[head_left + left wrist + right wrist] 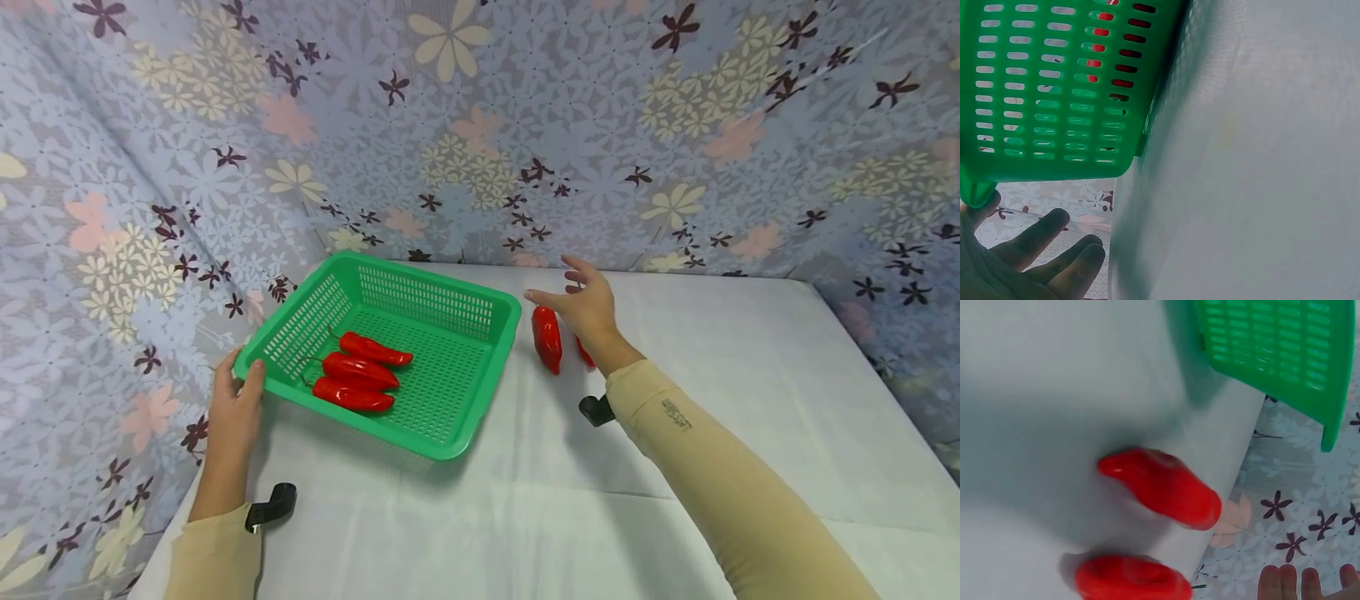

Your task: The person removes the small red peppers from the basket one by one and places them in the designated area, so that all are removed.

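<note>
On the table, left hand (234,410) grips the green basket (442,433); right hand (583,303) hovers spread-fingered above two peppers (547,338).

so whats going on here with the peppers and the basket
A person's left hand grips the corner of a green basket that holds three red peppers. The right hand hovers open above two more red peppers lying on the white table beside the basket, not yet touching them.

In the head view, the right hand (587,306) hides most of the second red glossy pepper (584,353). In the right wrist view, both peppers blur, the lower one (1129,579) cut off.
</note>
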`<state>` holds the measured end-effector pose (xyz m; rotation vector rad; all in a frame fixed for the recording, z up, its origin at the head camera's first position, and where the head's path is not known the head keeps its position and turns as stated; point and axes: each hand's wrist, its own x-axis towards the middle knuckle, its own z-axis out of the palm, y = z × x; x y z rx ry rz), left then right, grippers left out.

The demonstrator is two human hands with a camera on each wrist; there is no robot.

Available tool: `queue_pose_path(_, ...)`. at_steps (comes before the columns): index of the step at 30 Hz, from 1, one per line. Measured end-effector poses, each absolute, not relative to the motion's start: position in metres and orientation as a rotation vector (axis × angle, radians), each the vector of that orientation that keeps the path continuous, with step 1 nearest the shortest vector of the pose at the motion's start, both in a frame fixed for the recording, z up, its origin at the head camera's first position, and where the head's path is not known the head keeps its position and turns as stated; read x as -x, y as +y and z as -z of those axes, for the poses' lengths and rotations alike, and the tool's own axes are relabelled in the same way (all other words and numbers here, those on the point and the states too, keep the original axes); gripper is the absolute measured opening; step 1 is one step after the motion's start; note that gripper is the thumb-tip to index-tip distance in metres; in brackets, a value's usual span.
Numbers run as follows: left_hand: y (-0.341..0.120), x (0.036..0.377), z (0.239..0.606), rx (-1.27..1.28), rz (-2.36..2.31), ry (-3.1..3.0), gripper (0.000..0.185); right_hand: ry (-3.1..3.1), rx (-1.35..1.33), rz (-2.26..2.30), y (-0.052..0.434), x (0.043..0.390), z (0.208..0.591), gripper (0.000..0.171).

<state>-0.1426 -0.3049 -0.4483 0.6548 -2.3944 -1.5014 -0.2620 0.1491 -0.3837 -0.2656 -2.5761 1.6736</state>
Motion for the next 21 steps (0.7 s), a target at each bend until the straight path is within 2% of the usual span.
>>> queue_pose_path(21, -0.309, 0.14, 0.451, -0.655, 1.522, -2.392, 0.071, -2.544, 0.107, -1.738, 0.108, 0.266, 0.364, 0.086)
